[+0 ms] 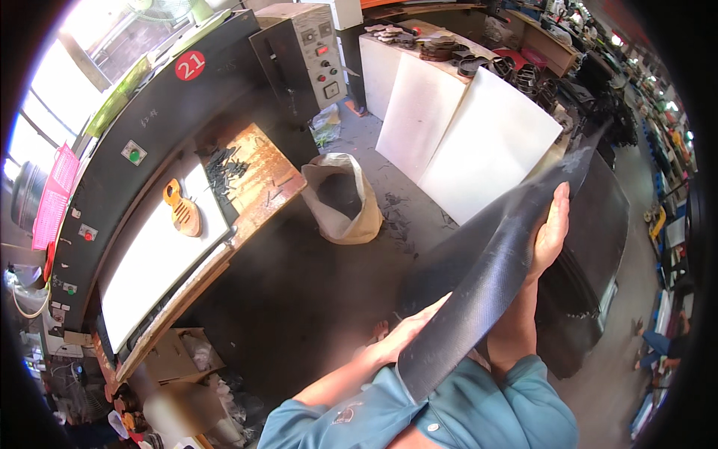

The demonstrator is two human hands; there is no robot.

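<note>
A large black flexible sheet (pixel 482 292), with a fine textured surface, is bent upward in front of my body. My left hand (pixel 413 328) holds its left side, the fingertips tucked out of sight behind the sheet. At the right edge, my right hand (pixel 551 233) grips it with the fingers pointing up along the edge. On the left, an orange-brown slotted piece shaped like a shoe sole (pixel 183 209) lies on the white board (pixel 142 262) of a dark machine (pixel 105 198). Neither hand touches that piece.
Black scraps (pixel 224 170) lie on the machine's wooden ledge (pixel 265 168). A pale open sack (pixel 366 221) stands on the floor beside it. White panels (pixel 486 142) lean against a bench holding several dark shaped pieces. Stacked black sheets (pixel 591 239) are to my right.
</note>
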